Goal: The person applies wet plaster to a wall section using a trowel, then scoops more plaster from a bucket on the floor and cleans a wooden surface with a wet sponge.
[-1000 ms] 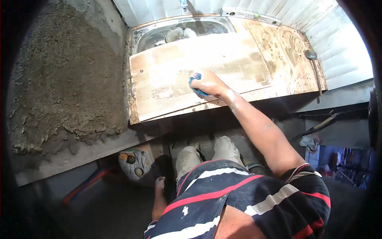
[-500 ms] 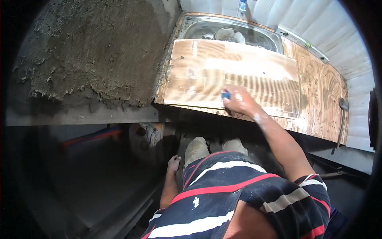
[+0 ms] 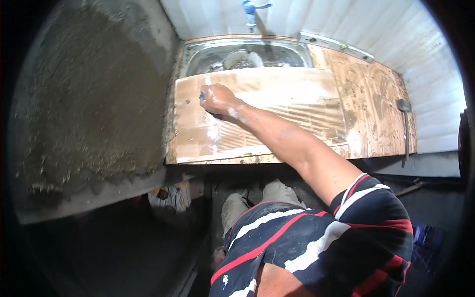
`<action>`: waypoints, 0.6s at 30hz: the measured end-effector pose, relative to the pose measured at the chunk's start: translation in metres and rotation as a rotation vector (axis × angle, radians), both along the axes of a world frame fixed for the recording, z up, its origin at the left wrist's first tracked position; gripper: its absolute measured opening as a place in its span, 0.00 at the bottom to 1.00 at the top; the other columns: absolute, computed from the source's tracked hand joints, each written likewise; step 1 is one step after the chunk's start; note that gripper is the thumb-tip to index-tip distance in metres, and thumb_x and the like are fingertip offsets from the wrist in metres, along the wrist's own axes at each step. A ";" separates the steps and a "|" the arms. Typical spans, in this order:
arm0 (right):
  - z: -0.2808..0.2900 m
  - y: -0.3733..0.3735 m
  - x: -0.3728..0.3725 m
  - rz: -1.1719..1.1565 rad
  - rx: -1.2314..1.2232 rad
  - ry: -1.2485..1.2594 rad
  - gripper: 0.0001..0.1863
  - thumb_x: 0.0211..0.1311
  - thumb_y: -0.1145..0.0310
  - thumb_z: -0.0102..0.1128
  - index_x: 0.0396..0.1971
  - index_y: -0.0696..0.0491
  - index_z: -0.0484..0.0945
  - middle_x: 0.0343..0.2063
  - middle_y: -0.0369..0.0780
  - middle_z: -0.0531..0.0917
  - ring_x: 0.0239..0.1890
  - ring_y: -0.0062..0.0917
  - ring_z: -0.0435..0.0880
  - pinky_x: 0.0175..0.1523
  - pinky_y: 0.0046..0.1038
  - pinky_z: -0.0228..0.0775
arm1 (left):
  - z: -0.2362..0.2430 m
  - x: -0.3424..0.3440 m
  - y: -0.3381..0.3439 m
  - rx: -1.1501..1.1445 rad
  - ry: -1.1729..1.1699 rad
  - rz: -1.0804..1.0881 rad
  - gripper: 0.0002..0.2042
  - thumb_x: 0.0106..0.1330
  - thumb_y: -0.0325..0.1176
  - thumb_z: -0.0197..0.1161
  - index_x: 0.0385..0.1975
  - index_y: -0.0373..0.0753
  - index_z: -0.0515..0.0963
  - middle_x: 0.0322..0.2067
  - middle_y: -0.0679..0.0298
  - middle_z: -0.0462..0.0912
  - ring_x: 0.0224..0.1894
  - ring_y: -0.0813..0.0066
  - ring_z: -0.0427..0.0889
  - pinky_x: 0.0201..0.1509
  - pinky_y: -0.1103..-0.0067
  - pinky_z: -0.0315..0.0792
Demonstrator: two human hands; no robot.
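Observation:
My right hand [image 3: 220,100] is closed round a small blue object [image 3: 202,96], mostly hidden by the fingers, so its kind is unclear. It rests at the left part of a ribbed, wood-toned tile or panel [image 3: 277,106]. White wet smears mark the panel near the hand, and pale residue sticks to my wrist. The panel lies on a plywood counter, overlapping the near side of a metal sink [image 3: 292,58]. Down beside my hip, only a little of my left hand [image 3: 218,257] shows, dim and with its fingers hidden.
A round pale container [image 3: 242,59] sits in the sink, below a blue tap [image 3: 250,15]. A spirit level [image 3: 339,45] lies along the back wall. On the plywood [image 3: 373,104] at the right is a long-handled ladle-like tool [image 3: 405,119]. Rough wet mortar [image 3: 94,99] covers the left slab.
My right hand has moved left and farther away across the panel, still gripping the blue object. The view has shifted, and my left hand shows less beside my body.

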State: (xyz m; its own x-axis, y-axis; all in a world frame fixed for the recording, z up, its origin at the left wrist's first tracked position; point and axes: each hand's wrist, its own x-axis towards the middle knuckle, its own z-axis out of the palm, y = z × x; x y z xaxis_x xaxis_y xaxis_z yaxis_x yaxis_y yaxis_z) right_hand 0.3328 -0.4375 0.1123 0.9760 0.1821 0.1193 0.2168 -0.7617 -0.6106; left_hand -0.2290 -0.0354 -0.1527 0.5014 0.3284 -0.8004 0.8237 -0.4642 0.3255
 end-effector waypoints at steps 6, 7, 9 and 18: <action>-0.006 -0.089 0.010 -0.306 0.119 -0.009 0.15 0.60 0.63 0.52 0.35 0.60 0.78 0.35 0.56 0.82 0.42 0.50 0.81 0.49 0.45 0.71 | -0.008 0.009 0.010 -0.071 0.068 -0.109 0.13 0.64 0.37 0.64 0.44 0.39 0.81 0.39 0.63 0.83 0.41 0.72 0.79 0.48 0.74 0.73; -0.007 -0.111 0.007 -0.313 0.134 -0.043 0.15 0.60 0.63 0.52 0.35 0.60 0.78 0.36 0.56 0.82 0.42 0.50 0.81 0.49 0.45 0.71 | -0.010 0.025 0.014 -0.081 0.067 -0.099 0.13 0.64 0.37 0.64 0.44 0.39 0.81 0.40 0.62 0.83 0.42 0.72 0.79 0.49 0.74 0.73; -0.009 -0.163 0.004 -0.413 0.055 0.027 0.17 0.61 0.62 0.49 0.42 0.58 0.78 0.43 0.53 0.82 0.48 0.48 0.80 0.53 0.45 0.70 | -0.014 0.065 0.021 -0.107 0.039 -0.060 0.13 0.64 0.37 0.64 0.45 0.39 0.81 0.41 0.62 0.83 0.44 0.71 0.79 0.50 0.73 0.73; -0.015 -0.325 -0.039 -0.839 -0.195 0.230 0.21 0.62 0.62 0.45 0.47 0.60 0.78 0.49 0.57 0.79 0.55 0.49 0.78 0.59 0.45 0.68 | -0.001 0.183 0.035 -0.070 -0.201 0.102 0.21 0.66 0.35 0.63 0.57 0.33 0.74 0.51 0.58 0.80 0.50 0.69 0.79 0.57 0.76 0.70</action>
State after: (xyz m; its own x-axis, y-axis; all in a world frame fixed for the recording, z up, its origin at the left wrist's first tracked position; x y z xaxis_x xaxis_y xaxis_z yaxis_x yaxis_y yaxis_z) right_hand 0.2939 -0.7621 0.0972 0.7933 -0.6064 -0.0541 -0.5705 -0.7095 -0.4136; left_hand -0.0458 -0.0001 -0.1535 0.6199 0.3328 -0.7106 0.7807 -0.3528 0.5158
